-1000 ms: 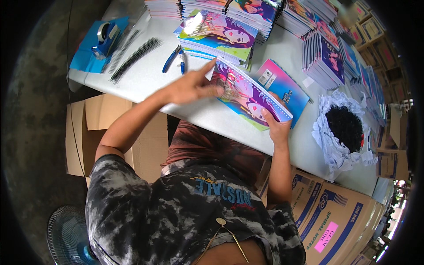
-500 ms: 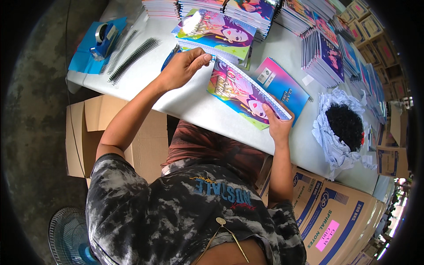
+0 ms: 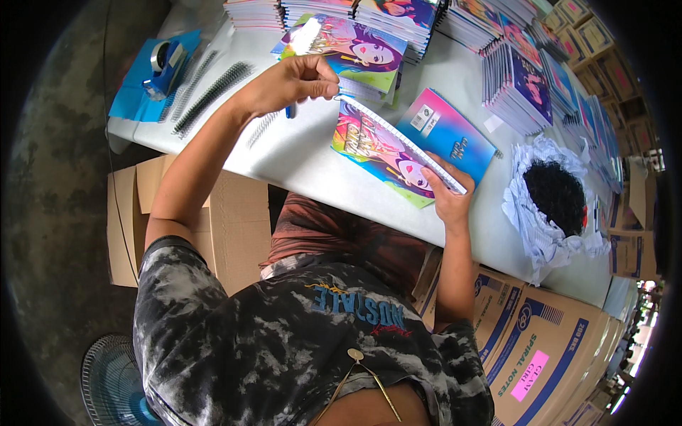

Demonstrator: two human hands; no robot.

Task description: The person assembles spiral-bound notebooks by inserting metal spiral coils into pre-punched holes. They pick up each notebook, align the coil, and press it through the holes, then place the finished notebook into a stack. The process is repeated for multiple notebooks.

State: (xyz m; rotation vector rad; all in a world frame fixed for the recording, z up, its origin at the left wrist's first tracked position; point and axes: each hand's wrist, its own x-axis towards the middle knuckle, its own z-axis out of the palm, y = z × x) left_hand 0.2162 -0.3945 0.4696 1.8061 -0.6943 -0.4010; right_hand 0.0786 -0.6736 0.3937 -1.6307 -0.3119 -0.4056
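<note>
My right hand (image 3: 450, 190) grips the right end of a notebook (image 3: 383, 150) with a colourful illustrated cover, tilted above the table. Its perforated or coil-lined edge faces up and away from me. At the far left end of that edge, my left hand (image 3: 302, 82) is closed in a pinch; what sits between the fingertips is too small to make out. Under this hand a bit of a blue object (image 3: 290, 111) shows, mostly hidden. Beside the left forearm lies a thin wire coil (image 3: 263, 130). Behind the notebook rests a pink-and-blue notebook (image 3: 455, 138), back cover up.
Dark wire coils (image 3: 213, 96) and a blue tape dispenser (image 3: 165, 71) lie at the left. Stacked notebooks (image 3: 341, 50) line the back, with more piles (image 3: 515, 89) at the right. Crumpled paper (image 3: 522, 206) surrounds a black tangle (image 3: 554, 199). Cardboard boxes (image 3: 547, 341) stand below the table.
My left hand has risen slightly and turned at the wrist, with its fingers bent toward the notebook's corner. The thin coil by the forearm has come into view. My right hand keeps its grip.
</note>
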